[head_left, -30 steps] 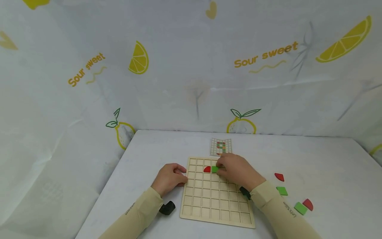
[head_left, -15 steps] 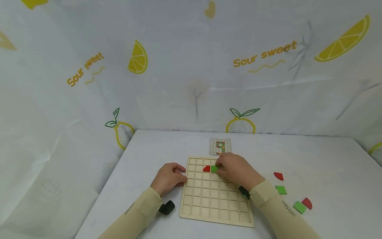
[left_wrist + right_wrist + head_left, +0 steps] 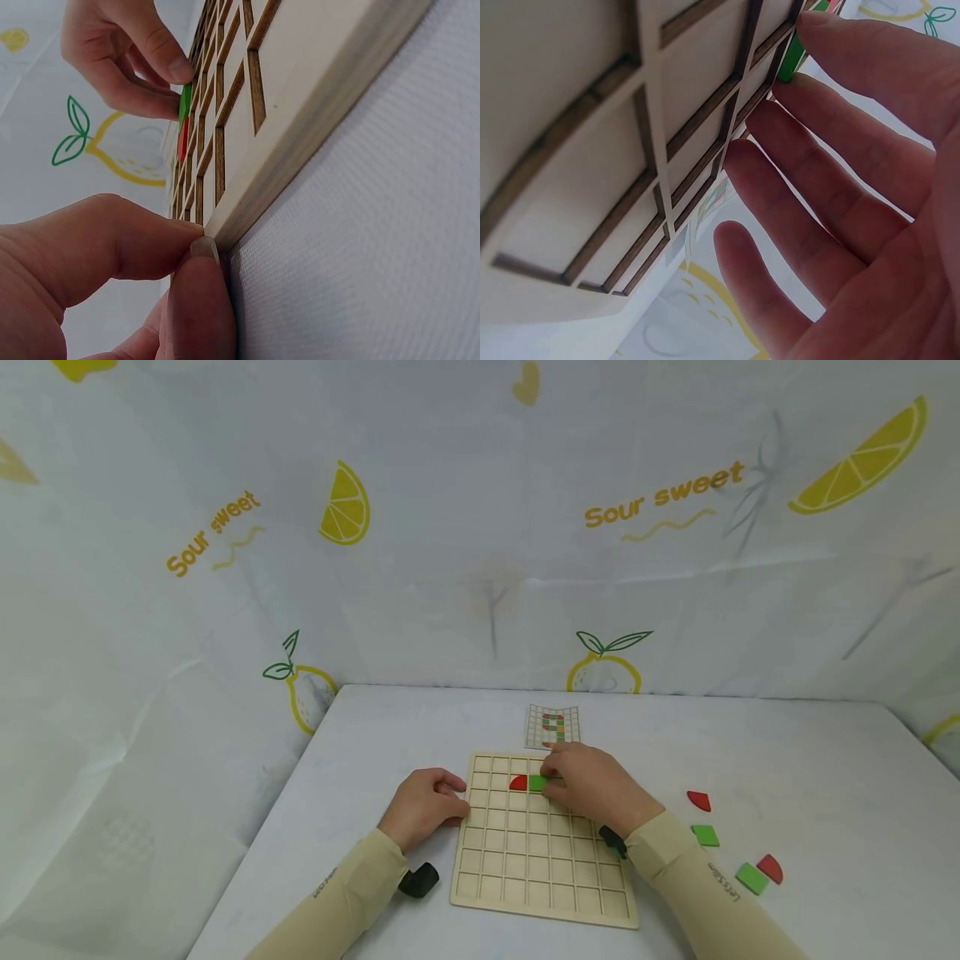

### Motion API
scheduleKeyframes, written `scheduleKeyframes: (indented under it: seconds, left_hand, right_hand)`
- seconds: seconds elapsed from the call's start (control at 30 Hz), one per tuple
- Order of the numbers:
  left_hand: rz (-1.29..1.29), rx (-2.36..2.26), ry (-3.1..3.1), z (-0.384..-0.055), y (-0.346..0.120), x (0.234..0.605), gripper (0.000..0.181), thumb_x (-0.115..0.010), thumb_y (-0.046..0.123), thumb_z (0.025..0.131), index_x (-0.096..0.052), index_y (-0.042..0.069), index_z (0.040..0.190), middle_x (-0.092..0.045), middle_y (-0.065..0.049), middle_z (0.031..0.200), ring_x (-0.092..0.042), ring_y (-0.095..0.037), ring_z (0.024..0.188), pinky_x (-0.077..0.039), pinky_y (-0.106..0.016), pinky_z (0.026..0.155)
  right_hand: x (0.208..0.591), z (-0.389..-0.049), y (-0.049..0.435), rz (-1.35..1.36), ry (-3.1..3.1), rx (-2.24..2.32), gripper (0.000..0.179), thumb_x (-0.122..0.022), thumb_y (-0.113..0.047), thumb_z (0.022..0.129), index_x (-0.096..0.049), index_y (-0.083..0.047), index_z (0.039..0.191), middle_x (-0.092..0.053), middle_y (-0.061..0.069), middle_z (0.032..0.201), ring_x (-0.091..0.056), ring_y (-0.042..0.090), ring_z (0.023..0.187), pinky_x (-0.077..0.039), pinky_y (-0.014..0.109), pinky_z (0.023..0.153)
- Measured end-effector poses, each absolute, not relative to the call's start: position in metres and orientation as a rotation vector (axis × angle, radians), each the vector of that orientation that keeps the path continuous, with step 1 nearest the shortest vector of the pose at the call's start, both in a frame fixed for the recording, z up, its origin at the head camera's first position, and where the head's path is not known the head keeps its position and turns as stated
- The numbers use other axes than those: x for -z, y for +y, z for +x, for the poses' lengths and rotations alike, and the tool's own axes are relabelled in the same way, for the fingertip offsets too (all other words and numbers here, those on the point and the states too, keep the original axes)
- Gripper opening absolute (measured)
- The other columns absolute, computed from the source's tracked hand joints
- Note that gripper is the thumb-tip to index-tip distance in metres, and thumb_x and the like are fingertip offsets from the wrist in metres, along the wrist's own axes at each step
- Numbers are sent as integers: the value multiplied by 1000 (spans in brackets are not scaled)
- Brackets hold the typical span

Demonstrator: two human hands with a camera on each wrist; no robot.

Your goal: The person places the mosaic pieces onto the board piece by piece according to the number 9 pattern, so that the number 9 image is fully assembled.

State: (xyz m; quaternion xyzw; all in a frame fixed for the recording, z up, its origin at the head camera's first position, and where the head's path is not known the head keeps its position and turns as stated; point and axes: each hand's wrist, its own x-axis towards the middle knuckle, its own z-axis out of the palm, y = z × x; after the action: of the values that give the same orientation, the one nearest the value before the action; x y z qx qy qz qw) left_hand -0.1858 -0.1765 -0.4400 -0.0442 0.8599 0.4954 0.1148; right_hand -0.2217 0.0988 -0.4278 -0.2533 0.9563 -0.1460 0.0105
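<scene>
At nine to ten o'clock from the board's centre, the left edge is pinched by the thumb and a fingertip of the left hand (image 3: pixel 423 810), presumably so that sliding is prevented. The wooden grid board (image 3: pixel 515 864) is laid flat on the white table (image 3: pixel 375 727). Towards its eleven o'clock, a red quarter-round (image 3: pixel 518 782) is set in one cell. Just beside it, nearer twelve, a green square (image 3: pixel 537 783) is pinched by the thumb and forefinger of the right hand (image 3: pixel 590 787), apparently for careful seating; whether it lies fully down cannot be told. Beyond the board at twelve, a pattern card (image 3: pixel 552 727) is placed, seemingly for easy viewing. Between two and four o'clock, a loose red quarter (image 3: pixel 698 801), a loose green piece (image 3: pixel 705 835), a second green square (image 3: pixel 752 878) and another red quarter (image 3: pixel 770 868) are left within right-hand reach. Compared with one second earlier, no piece has been moved and both holds are kept; only the head view has been shifted slightly.
</scene>
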Motion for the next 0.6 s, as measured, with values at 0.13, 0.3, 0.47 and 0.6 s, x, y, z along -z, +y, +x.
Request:
scheduleKeyframes:
  seconds: [0.13,0.3,0.47,0.6]
  left_hand:
    - [-128,-1448,2524,-186,-177,440,32,-84,11,81,-75,7,112,-70,-4,88,-70,-15,75,-60,-29,72]
    - [-128,-1444,2527,-185,-177,439,32,-84,10,81,-75,7,111,-70,-4,88,-70,-15,74,-60,-29,72]
    - [-130,-1442,2527,-185,-177,439,31,-83,9,81,-75,7,111,-69,-4,87,-69,-15,74,-60,-29,72]
    - [-129,-1442,2530,-185,-176,439,31,-84,10,81,-75,7,111,-69,-4,87,-69,-15,74,-59,-29,72]
  right_hand:
    - [428,-221,99,-785,2981,450,13,-81,-19,94,-82,-12,106,-72,-3,104,-71,20,101,-61,42,89]
    - [427,-221,99,-786,2986,437,15,-83,-20,94,-82,-12,106,-72,-2,105,-72,21,102,-61,42,89]
    - [427,-221,98,-785,2984,440,14,-82,-19,94,-82,-12,106,-72,-3,104,-71,20,100,-61,41,88]
    - [427,-221,98,-783,2983,447,15,-82,-20,94,-82,-12,106,-72,-3,105,-71,20,101,-61,41,89]
